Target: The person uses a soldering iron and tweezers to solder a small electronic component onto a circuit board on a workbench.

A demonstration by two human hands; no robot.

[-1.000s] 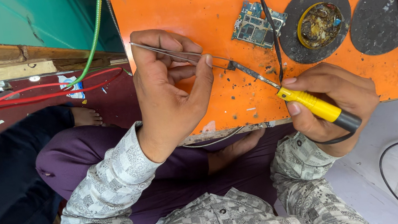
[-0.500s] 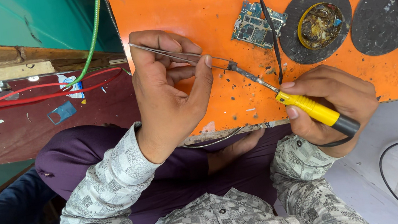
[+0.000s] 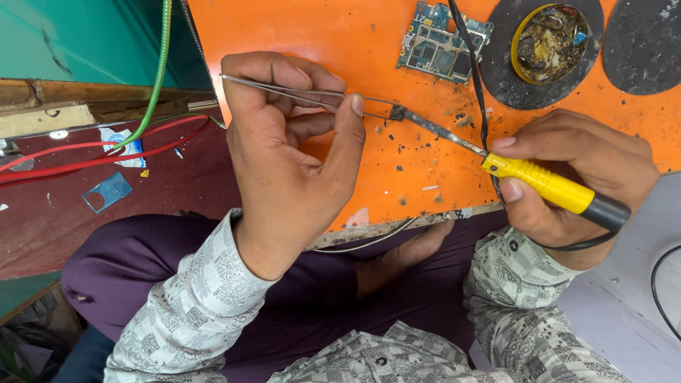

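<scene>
Over scuffed orange board [image 3: 336,10], thin steel tweezers [image 3: 303,94] meet iron [image 3: 520,171].

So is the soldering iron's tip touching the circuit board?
No, the soldering iron tip meets the tweezers tips on the orange mat, apart from the circuit board.

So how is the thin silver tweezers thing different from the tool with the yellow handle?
The thin silver metal tweezers are bare metal all along; the yellow-handled soldering iron has a plastic grip with a black end and cord. The left hand pinches the tweezers; the right hand wraps the iron's handle. The tweezers are slimmer than the iron. Both tips meet at one spot over the orange work board.
</scene>
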